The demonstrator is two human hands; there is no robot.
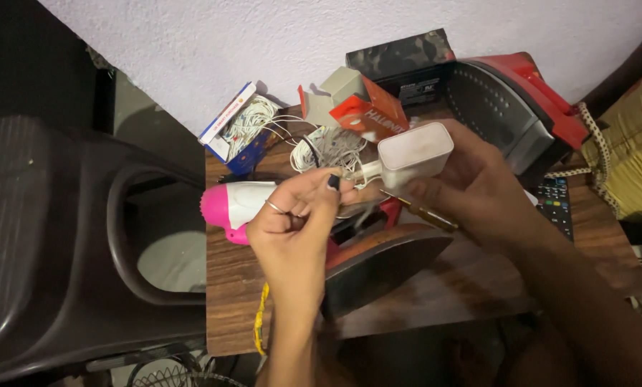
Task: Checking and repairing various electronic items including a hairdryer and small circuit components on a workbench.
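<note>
My right hand [478, 190] holds a white boxy charger adapter [415, 152] up over the wooden table [436, 287], along with a thin screwdriver [425, 211] tucked under its fingers. My left hand [296, 222], with a ring and dark nail polish, pinches the white cable plug [360, 172] at the adapter's left end. Below both hands lies an old clothes iron [378, 265] with its dark soleplate turned sideways.
A pink and white hair dryer [231, 204] lies at the table's left. Behind it are a box of white wires [238, 129], a coiled white cable [328, 150], orange cartons [367, 111], a red and black iron [514, 107] and a remote [554, 204]. A dark plastic chair [63, 244] stands left.
</note>
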